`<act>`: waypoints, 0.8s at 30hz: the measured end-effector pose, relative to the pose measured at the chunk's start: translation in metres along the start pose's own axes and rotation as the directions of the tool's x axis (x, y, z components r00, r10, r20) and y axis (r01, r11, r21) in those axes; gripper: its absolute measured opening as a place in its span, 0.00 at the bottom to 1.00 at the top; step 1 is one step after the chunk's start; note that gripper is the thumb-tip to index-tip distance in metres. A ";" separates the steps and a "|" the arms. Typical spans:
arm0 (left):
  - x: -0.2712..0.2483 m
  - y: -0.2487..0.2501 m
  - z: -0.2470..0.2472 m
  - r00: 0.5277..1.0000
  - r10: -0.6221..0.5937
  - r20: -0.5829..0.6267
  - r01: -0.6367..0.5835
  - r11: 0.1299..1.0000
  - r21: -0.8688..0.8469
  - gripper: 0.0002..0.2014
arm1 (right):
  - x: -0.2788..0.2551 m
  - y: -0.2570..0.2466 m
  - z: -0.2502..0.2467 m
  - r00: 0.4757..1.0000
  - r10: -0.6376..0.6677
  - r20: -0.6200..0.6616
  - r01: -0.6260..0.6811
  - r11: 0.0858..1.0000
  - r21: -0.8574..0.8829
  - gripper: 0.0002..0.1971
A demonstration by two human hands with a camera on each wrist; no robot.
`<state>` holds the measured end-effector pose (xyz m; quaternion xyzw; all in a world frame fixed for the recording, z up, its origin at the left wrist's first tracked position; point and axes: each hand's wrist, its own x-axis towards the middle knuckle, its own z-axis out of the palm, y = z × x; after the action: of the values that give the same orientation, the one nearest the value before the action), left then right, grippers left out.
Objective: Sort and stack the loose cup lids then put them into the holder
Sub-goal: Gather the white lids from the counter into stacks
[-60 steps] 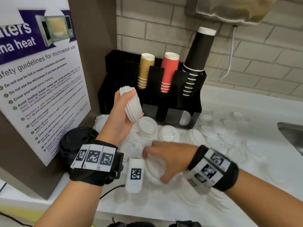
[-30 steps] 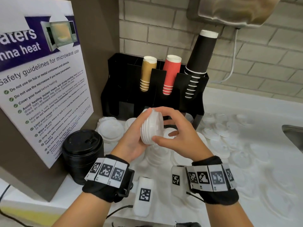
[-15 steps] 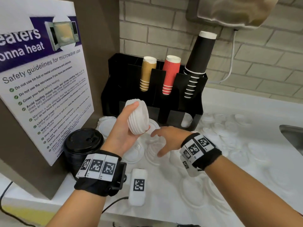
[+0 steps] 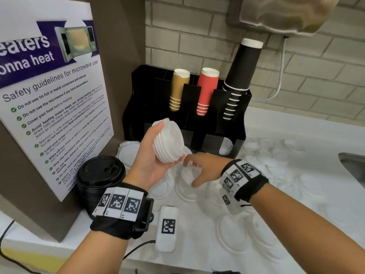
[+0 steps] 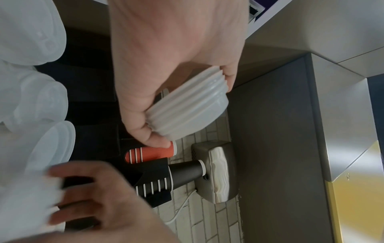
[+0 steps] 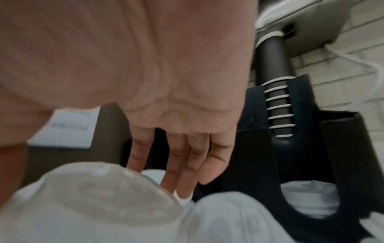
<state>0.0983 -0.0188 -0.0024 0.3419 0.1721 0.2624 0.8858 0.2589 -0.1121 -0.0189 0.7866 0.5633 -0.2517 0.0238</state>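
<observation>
The left hand (image 4: 152,165) grips a stack of white lids (image 4: 168,142) before the black holder (image 4: 233,131); below it, the right hand's (image 4: 205,167) curled grip closes on a loose lid (image 4: 188,175).

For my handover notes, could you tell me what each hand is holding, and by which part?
The left hand holds the stack of white lids by its ribbed sides. The right hand reaches over a loose lid; its grip cannot be told.
</observation>
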 end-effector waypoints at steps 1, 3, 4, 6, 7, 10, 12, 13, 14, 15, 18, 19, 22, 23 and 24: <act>0.001 0.001 0.000 1.000 -0.006 0.006 0.006 1.000 -0.014 0.26 | -0.004 0.004 -0.007 0.999 0.010 -0.034 -0.009 0.999 0.034 0.33; 0.002 0.001 0.000 1.000 -0.022 0.014 0.023 0.999 -0.047 0.28 | -0.012 0.014 -0.022 0.993 0.066 -0.096 -0.069 0.997 -0.027 0.35; 0.003 0.001 0.001 1.000 -0.027 0.013 0.028 0.998 -0.064 0.28 | -0.015 0.018 -0.026 0.986 0.106 -0.126 -0.121 0.986 -0.116 0.37; 0.004 0.001 0.002 1.000 -0.023 0.021 0.025 0.996 -0.085 0.26 | -0.017 0.020 -0.028 0.977 0.132 -0.167 -0.172 0.951 -0.257 0.41; 0.004 0.000 0.003 1.000 -0.019 0.023 0.021 0.996 -0.085 0.25 | -0.017 0.016 -0.026 0.983 0.108 -0.150 -0.147 0.950 -0.277 0.42; 0.006 -0.002 0.006 1.000 -0.021 0.002 0.021 0.998 -0.056 0.29 | -0.008 -0.002 -0.009 0.999 0.030 0.041 -0.019 0.972 -0.235 0.41; 0.007 -0.002 0.006 1.000 -0.022 -0.001 0.022 0.999 -0.045 0.30 | -0.001 -0.010 0.005 0.992 0.019 0.123 0.016 0.959 -0.282 0.44; 0.007 -0.002 0.006 1.000 -0.021 0.001 0.021 0.999 -0.043 0.29 | 0.002 -0.013 0.010 0.990 0.018 0.139 0.026 0.950 -0.312 0.45; 0.007 -0.001 0.005 1.000 -0.017 0.003 0.017 0.999 -0.040 0.27 | 0.005 -0.015 0.014 0.989 0.013 0.148 0.038 0.940 -0.338 0.46; 0.007 0.000 0.004 1.000 -0.010 0.006 0.011 0.999 -0.034 0.24 | 0.007 -0.015 0.017 0.988 0.005 0.153 0.050 0.933 -0.356 0.46; 0.006 0.002 -0.001 1.000 0.008 0.009 -0.008 1.000 -0.003 0.22 | 0.009 -0.016 0.022 0.989 -0.019 0.148 0.074 0.926 -0.370 0.44; 0.006 0.003 -0.003 1.000 0.012 0.008 -0.012 1.000 0.009 0.22 | 0.009 -0.015 0.021 0.991 -0.030 0.129 0.075 0.929 -0.363 0.43; 0.005 0.005 -0.006 1.000 0.029 -0.006 -0.028 0.999 0.030 0.25 | 0.000 -0.008 0.009 0.998 -0.054 0.042 0.061 0.976 -0.209 0.39; 0.005 0.006 -0.008 0.999 0.033 -0.009 -0.033 0.999 0.028 0.25 | -0.006 -0.004 0.001 0.998 -0.061 0.003 0.061 0.993 -0.099 0.39; 0.005 0.006 -0.009 0.999 0.037 -0.012 -0.037 0.999 0.024 0.24 | -0.013 0.002 -0.007 0.996 -0.071 -0.049 0.072 0.997 0.018 0.37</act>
<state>0.0962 -0.0073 -0.0053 0.3538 0.1742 0.2788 0.8757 0.2598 -0.1217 -0.0080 0.7721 0.5888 -0.2390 -0.0067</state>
